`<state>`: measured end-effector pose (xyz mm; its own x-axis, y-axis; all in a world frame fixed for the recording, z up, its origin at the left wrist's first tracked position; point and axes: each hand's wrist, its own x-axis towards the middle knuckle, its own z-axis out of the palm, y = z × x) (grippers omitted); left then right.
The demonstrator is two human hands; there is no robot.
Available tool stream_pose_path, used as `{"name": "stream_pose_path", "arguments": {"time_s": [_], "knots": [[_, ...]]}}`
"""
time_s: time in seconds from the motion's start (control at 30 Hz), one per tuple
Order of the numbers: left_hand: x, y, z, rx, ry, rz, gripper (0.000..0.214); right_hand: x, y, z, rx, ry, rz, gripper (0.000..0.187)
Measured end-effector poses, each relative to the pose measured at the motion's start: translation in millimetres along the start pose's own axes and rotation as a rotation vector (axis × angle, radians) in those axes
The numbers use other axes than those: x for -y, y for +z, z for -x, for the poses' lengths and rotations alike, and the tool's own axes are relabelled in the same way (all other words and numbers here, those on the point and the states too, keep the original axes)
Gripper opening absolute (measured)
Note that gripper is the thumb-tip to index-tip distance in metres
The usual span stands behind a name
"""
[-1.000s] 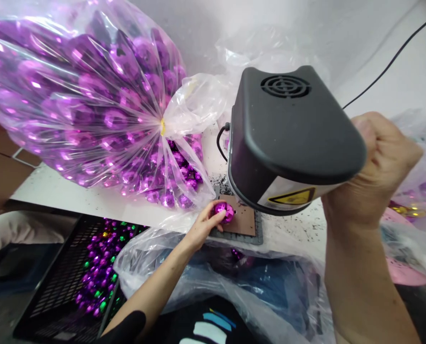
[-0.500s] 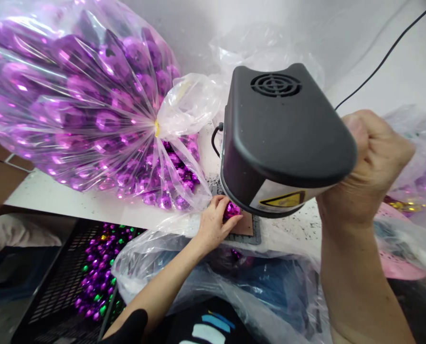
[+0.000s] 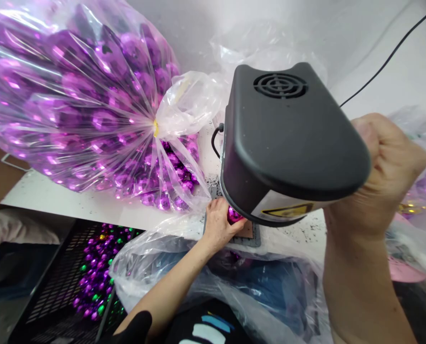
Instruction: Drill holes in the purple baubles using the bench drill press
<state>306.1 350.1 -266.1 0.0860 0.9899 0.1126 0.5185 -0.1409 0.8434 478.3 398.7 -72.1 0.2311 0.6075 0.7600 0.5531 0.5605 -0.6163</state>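
My left hand is closed on a shiny purple ball and holds it on a brown pad that lies on a dark mat. The ball sits partly under the head of a black machine with a round vent on top and a yellow warning label. My right hand is clenched in a fist just to the right of the machine head; what it grips is hidden behind the housing.
A big clear bag of purple balls, tied with a yellow band, lies on the white table at the left. A black crate with purple and green balls stands below. Loose plastic bags hang by my lap. A black cable runs up right.
My left hand has slid the purple ball to the right, further under the machine head. The machine head and my right fist have come slightly lower.
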Motion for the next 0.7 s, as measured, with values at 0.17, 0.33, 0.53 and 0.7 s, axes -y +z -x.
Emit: {"name": "stream_pose_path", "arguments": {"time_s": [0.17,0.33,0.53,0.7], "knots": [[1,0.5,-1,0.01,0.003,-0.055,0.039,7,-15,12,0.024,-0.006,0.083,0.034],[3,2.8,0,0.011,-0.001,-0.047,0.035,12,-37,51,0.031,-0.156,0.225,0.012],[8,7.2,2,0.0,-0.007,0.071,0.032,-1,-50,96,0.218,-0.239,0.188,0.002],[9,7.0,2,0.001,-0.017,0.119,0.041,-18,-48,124,0.197,-0.199,0.244,0.004]]}}
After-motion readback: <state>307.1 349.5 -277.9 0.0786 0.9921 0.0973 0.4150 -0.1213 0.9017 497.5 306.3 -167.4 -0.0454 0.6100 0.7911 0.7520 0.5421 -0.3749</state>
